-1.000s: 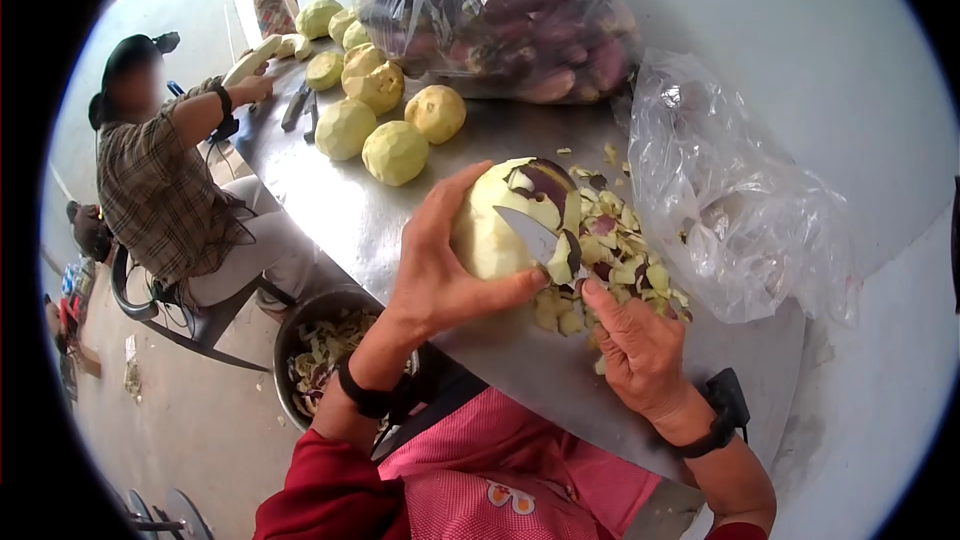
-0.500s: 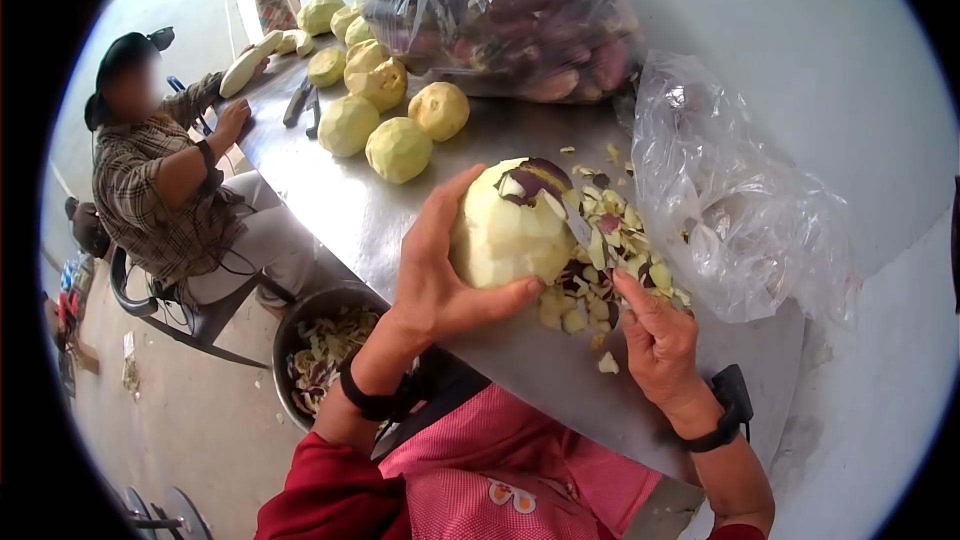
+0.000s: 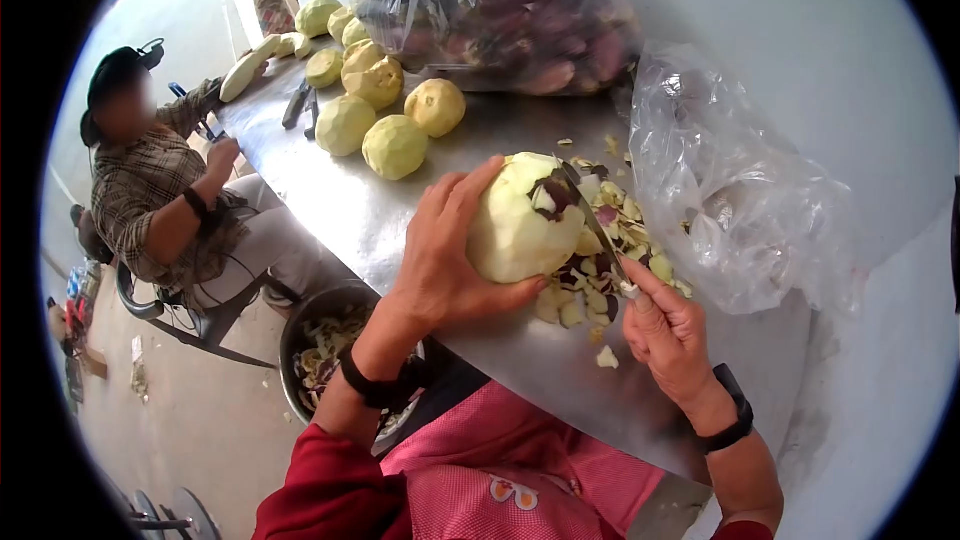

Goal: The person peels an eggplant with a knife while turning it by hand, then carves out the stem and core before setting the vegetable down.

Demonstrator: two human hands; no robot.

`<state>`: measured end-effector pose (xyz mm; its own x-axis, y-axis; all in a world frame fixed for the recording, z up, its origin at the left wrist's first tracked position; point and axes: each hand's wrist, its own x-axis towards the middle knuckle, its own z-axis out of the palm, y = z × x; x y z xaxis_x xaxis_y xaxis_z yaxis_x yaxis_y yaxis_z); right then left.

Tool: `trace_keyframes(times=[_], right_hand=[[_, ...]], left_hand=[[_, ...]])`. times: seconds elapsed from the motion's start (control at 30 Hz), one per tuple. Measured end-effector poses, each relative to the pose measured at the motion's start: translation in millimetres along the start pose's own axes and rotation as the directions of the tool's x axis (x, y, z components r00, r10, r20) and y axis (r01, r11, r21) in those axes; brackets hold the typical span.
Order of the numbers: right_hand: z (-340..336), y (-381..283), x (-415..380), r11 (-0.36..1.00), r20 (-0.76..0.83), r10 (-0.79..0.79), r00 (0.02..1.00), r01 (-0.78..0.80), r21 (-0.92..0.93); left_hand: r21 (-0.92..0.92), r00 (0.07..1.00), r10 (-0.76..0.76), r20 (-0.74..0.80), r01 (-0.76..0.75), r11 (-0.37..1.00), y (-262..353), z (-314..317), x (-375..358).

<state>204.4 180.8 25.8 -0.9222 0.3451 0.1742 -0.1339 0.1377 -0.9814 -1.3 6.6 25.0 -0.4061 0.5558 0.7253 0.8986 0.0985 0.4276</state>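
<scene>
My left hand (image 3: 437, 250) is wrapped round the left side of a large, pale, mostly peeled eggplant (image 3: 515, 230), thumb along its lower edge. A patch of dark purple skin (image 3: 553, 194) remains near its upper right. My right hand (image 3: 665, 325) grips the handle of a knife (image 3: 597, 223), whose blade slants up to the left against the eggplant's right side. Beneath and right of the blade, pale and purple peelings (image 3: 632, 235) lie scattered on the metal table (image 3: 500, 125).
Several peeled round pieces (image 3: 395, 147) and knives (image 3: 296, 105) are at the upper left. A bag of purple eggplants (image 3: 520, 25) stands behind; crumpled clear plastic (image 3: 735, 190) lies right. A bowl of peelings (image 3: 292, 365) is below left, near a seated person (image 3: 165, 190).
The eggplant is turned slightly and its purple patch is smaller. The knife blade has shifted up along its right side. The seated person's near hand has lowered a little.
</scene>
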Motion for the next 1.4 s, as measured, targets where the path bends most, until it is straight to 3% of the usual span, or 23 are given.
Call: trace_keyframes(times=[0.03, 0.07, 0.1, 0.13, 0.37, 0.63, 0.87, 0.93, 0.97, 1.03, 1.07, 1.1, 1.13, 1.17, 1.23, 1.4], right_hand=[[0, 0, 1, 0.989, -0.021, -0.083, 0.996, 0.080, -0.125], [3, 1, 3, 0.989, -0.021, -0.084, 0.996, 0.080, -0.124], [6, 2, 6, 0.890, -0.008, -0.320, 0.947, 0.298, -0.346], [9, 3, 7, 0.694, 0.059, -0.530, 0.846, 0.473, -0.543], [11, -4, 1, 0.585, 0.135, -0.441, 0.887, 0.399, -0.706], [15, -4, 3, 0.314, 0.161, -0.539, 0.827, 0.375, -0.872], [6, 9, 5, 0.360, 0.112, -0.520, 0.846, 0.336, -0.870], [4, 17, 10, 0.564, -0.004, -0.568, 0.823, 0.386, -0.730], [4, 16, 10, 0.563, -0.004, -0.570, 0.822, 0.387, -0.730], [6, 16, 10, 0.754, -0.065, -0.478, 0.876, 0.371, -0.543], [5, 13, 8, 0.753, -0.061, -0.478, 0.876, 0.374, -0.541], [3, 7, 3, 0.951, -0.100, -0.201, 0.974, 0.170, -0.257], [2, 2, 0, 0.995, -0.049, 0.089, 0.995, -0.087, 0.049], [3, -2, 0, 0.995, -0.051, 0.088, 0.995, -0.085, 0.050], [6, -7, -1, 0.927, 0.056, 0.201, 0.978, -0.209, 0.311], [7, -13, -4, 0.826, 0.115, 0.266, 0.957, -0.288, 0.485]], left_hand=[[0.003, 1.000, 0.000, 0.001, 0.000, 1.000, 1, 1, 2], [0.015, 0.999, -0.035, 0.003, 0.035, 0.999, 2, 1, 3], [0.025, 0.997, -0.071, 0.005, 0.070, 0.997, 2, 2, 5], [0.024, 0.998, -0.070, 0.003, 0.070, 0.997, 1, 2, 5], [0.022, 0.999, -0.039, 0.001, 0.039, 0.999, 4, 5, 4], [0.076, 1.000, 0.019, -0.019, -0.017, 0.997, 9, 10, 5], [0.085, 0.999, 0.011, -0.038, -0.008, 0.996, 6, 11, 1], [0.075, 0.998, 0.022, -0.052, -0.018, 0.997, 4, 11, -1], [0.087, 0.998, 0.031, -0.061, -0.026, 0.996, 3, 11, -1], [0.102, 0.997, 0.034, -0.066, -0.027, 0.994, 1, 9, -3], [0.092, 0.997, 0.043, -0.071, -0.037, 0.995, 0, 9, -3], [0.080, 0.996, 0.055, -0.077, -0.049, 0.996, -1, 9, -2], [0.080, 0.995, 0.059, -0.078, -0.052, 0.995, -1, 9, -2], [0.033, 0.996, 0.040, -0.078, -0.037, 0.999, -2, 8, -3], [-0.015, 0.997, 0.017, -0.070, -0.018, 1.000, -4, 6, -6], [0.014, 0.994, 0.069, -0.086, -0.068, 0.998, -7, 3, -11]])
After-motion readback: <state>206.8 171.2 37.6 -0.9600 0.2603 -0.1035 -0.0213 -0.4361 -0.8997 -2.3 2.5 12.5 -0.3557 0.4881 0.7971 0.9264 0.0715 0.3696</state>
